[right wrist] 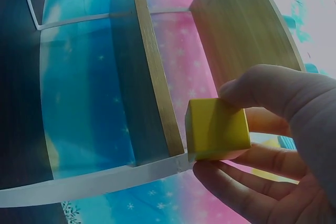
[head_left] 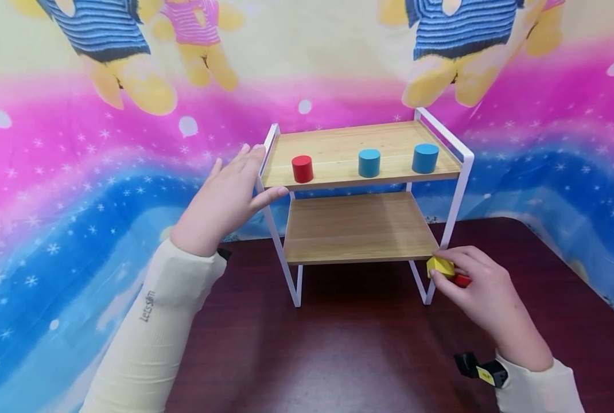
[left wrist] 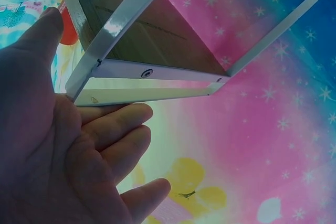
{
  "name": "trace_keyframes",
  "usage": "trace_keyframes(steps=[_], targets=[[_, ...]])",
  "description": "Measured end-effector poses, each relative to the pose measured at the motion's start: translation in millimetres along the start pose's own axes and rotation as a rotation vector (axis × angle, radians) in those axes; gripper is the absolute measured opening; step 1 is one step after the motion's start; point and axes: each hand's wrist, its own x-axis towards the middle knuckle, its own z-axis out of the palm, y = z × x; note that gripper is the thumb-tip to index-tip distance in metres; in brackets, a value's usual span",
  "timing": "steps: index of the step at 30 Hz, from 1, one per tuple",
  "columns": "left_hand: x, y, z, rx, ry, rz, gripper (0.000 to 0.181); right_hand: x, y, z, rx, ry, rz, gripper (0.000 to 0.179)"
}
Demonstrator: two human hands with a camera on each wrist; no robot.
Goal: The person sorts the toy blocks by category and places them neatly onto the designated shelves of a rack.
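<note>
A two-tier wooden shelf (head_left: 358,226) with a white metal frame stands on the dark table. My left hand (head_left: 219,201) is at the top left side of its frame, with fingers extended and the thumb apart; in the left wrist view the palm lies beside the white bar (left wrist: 152,72). My right hand (head_left: 488,292) pinches a yellow cube (right wrist: 218,129) between thumb and fingers, beside the shelf's right leg and near the lower board's front corner. Something red (head_left: 462,280) shows behind those fingers, mostly hidden.
Along the upper board's front edge stand a red cylinder (head_left: 302,170) and two blue cylinders, one near the middle (head_left: 369,164) and one at the right (head_left: 424,159). A patterned cloth (head_left: 80,189) hangs behind the table (head_left: 327,355). White side rails rise above the upper board.
</note>
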Motion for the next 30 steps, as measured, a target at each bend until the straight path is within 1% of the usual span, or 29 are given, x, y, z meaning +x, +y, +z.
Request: trace_keyframes(steps=[6,11,20,26,30], targets=[[1.3,1.3,0.3,0.001,-0.008,0.008,0.096,0.1,0,2,0.015,0.008,-0.005,0.038],[1.5,1.3,0.6,-0.008,-0.012,0.012,0.097,3.7,-3,5,0.004,0.014,-0.019,0.036],[-0.7,3.0,-0.8,-0.006,-0.008,0.012,0.095,15.0,-14,9,0.029,0.012,-0.036,0.035],[-2.2,2.9,-1.9,-0.005,-0.008,0.006,0.094,22.6,-24,12,0.038,0.000,-0.022,0.036],[-1.9,2.9,-1.7,-0.002,-0.008,0.001,0.094,27.2,-28,15,0.060,0.007,-0.027,0.036]])
